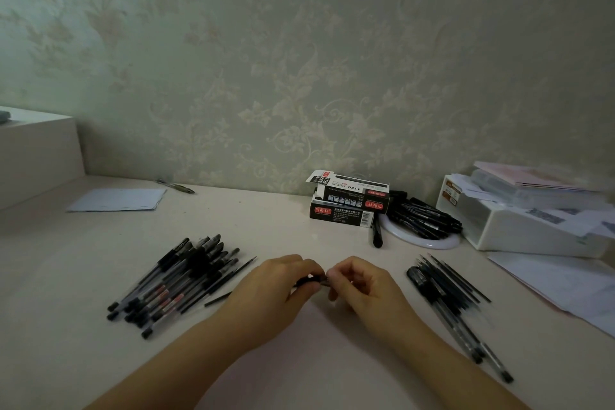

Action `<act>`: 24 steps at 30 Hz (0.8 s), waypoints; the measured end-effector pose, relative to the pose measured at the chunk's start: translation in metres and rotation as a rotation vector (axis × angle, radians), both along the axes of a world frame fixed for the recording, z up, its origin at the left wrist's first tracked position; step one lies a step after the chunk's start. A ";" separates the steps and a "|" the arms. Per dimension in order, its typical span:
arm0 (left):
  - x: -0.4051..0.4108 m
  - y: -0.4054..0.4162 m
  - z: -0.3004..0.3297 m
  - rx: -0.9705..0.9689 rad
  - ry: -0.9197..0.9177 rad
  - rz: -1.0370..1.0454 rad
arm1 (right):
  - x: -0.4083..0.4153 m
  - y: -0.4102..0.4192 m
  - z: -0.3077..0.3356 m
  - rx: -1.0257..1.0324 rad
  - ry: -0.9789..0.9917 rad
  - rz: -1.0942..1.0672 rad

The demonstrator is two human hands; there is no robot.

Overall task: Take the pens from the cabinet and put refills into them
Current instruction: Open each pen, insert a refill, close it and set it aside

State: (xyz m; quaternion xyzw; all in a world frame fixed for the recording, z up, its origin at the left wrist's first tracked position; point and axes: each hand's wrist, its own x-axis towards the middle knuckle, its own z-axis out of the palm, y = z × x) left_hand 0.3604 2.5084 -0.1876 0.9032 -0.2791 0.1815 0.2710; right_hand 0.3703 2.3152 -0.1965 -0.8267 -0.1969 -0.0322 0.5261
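Note:
At the middle of the desk my left hand (283, 280) grips a black pen (309, 280) whose barrel runs under the palm. My right hand (361, 281) pinches the pen's small end piece right where the two hands meet. Most of the pen is hidden by my fingers. A heap of black capped pens (176, 280) lies to the left, with a thin refill (219, 299) beside it. Another pile of pens and loose refills (449, 289) lies to the right.
Two stacked refill boxes (347, 203) stand by the wall. More black pens rest on a white round plate (422, 220). A white organiser (519, 226) with papers sits at the right. A notepad (116, 200) and a lone pen (176, 186) lie far left.

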 end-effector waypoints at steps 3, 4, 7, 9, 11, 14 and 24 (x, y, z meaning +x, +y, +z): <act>-0.001 0.000 0.000 0.005 0.005 -0.019 | 0.001 -0.003 -0.002 -0.002 -0.009 0.027; -0.001 0.000 0.001 0.007 0.009 -0.032 | 0.001 -0.003 -0.002 -0.009 -0.008 0.028; -0.001 -0.003 0.001 0.009 0.022 -0.055 | 0.000 -0.002 -0.002 -0.033 -0.002 0.012; -0.002 -0.003 0.002 0.005 0.031 -0.048 | -0.001 0.000 -0.002 -0.031 -0.003 -0.006; -0.002 -0.001 0.001 0.003 0.024 -0.036 | -0.001 0.000 -0.002 -0.016 -0.001 -0.002; -0.002 0.000 0.001 0.022 0.023 -0.025 | 0.001 -0.002 -0.002 -0.011 -0.003 0.033; -0.002 0.000 0.002 0.017 0.025 -0.006 | 0.000 -0.001 -0.002 -0.016 0.011 0.028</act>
